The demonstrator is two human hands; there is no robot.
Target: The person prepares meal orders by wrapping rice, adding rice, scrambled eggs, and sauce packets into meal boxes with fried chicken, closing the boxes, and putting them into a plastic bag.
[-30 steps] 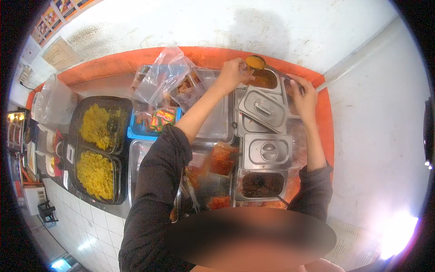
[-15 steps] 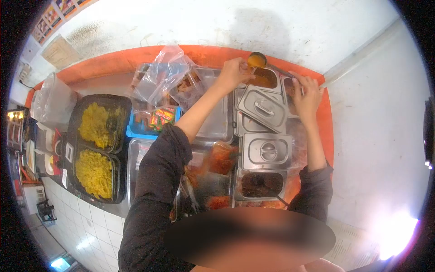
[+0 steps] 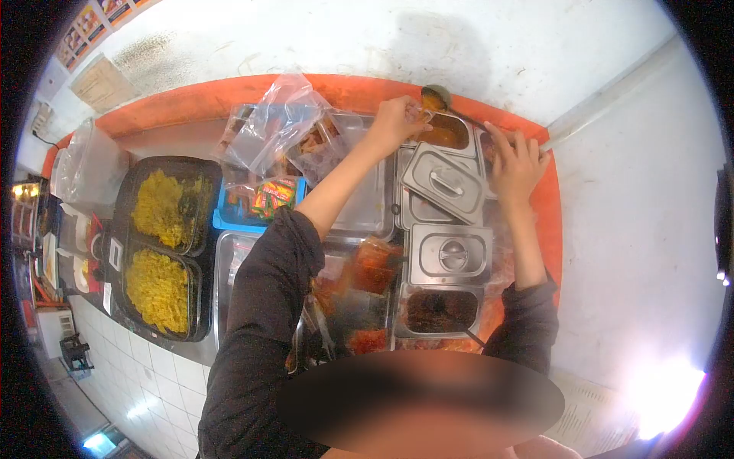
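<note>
My right hand (image 3: 516, 161) grips the thin dark handle of a ladle, whose bowl (image 3: 436, 95) is tilted at the back edge of the counter. Orange-yellow sauce shows at the ladle's lip. Right beside it, my left hand (image 3: 399, 121) pinches what looks like a small clear plastic bag (image 3: 422, 116), mostly hidden by the fingers. Below both lies a steel pan of brown-orange sauce (image 3: 447, 133). Just in front of that pan, a loose steel lid (image 3: 442, 182) rests askew on other pans.
Closer to me are a lidded steel pan (image 3: 451, 255) and a pan of dark sauce (image 3: 439, 310) with a utensil in it. Leftward stand a blue basket of packets (image 3: 219, 223), clear plastic bags (image 3: 283, 126) and black trays of yellow food (image 3: 200, 306). A wall (image 3: 505, 46) rises behind.
The ladle's bowl has tipped further towards my left hand, and less sauce shows in it. My right hand has turned slightly on the handle. The left hand has barely moved.
</note>
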